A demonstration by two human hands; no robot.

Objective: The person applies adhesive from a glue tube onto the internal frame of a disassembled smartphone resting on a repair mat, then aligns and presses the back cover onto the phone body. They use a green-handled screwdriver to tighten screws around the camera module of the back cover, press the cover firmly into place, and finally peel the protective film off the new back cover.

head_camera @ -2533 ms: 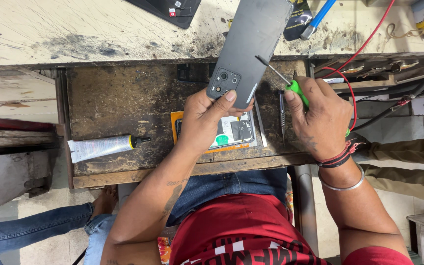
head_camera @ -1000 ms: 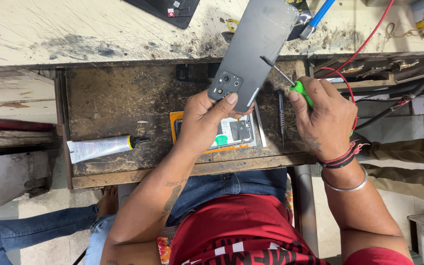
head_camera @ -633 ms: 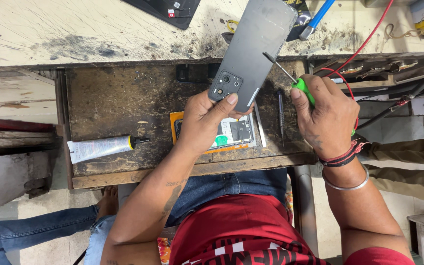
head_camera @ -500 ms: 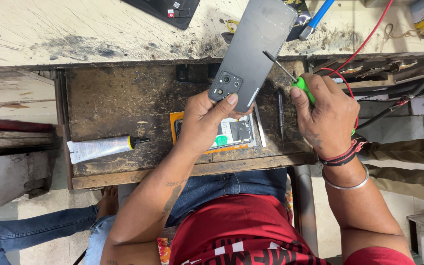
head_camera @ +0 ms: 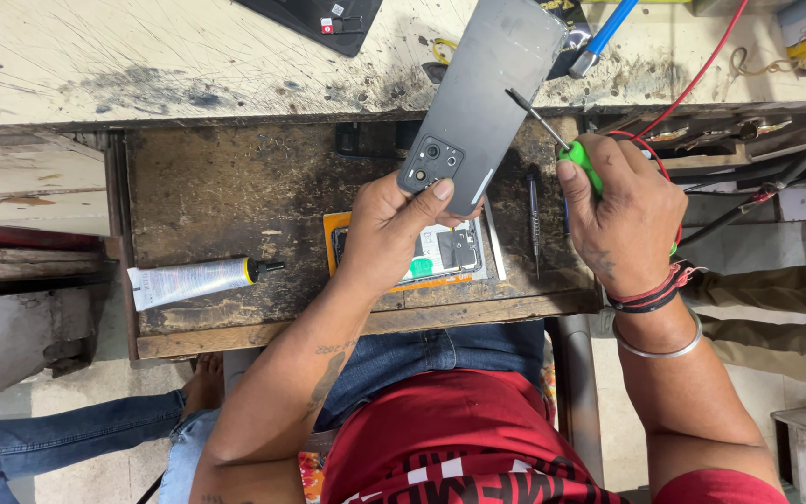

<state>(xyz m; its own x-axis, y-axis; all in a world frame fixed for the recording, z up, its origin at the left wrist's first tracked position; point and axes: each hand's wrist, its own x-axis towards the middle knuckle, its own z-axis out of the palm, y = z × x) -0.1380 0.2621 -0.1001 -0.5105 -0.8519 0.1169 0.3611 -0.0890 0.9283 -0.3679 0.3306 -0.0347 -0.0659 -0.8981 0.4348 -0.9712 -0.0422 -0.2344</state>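
Note:
My left hand (head_camera: 394, 219) grips a dark grey phone back cover (head_camera: 482, 98) by its camera end, holding it tilted above an open wooden drawer (head_camera: 226, 187). My right hand (head_camera: 622, 215) holds a green-handled screwdriver (head_camera: 552, 135), its metal tip touching the cover's right side. Under my left hand, in the drawer, lies an opened phone (head_camera: 445, 252) with its circuit boards exposed, resting on an orange mat.
A white glue tube (head_camera: 193, 280) with a black nozzle lies at the drawer's left. Slim metal tools (head_camera: 534, 224) lie right of the opened phone. A scratched white bench top (head_camera: 188, 56) carries a black device, a blue-handled tool (head_camera: 604, 33) and red wire (head_camera: 692, 79). Another person's leg is at right.
The cover has shifted slightly up and right in my left hand. The screwdriver tip has stayed against it, moving a little with it.

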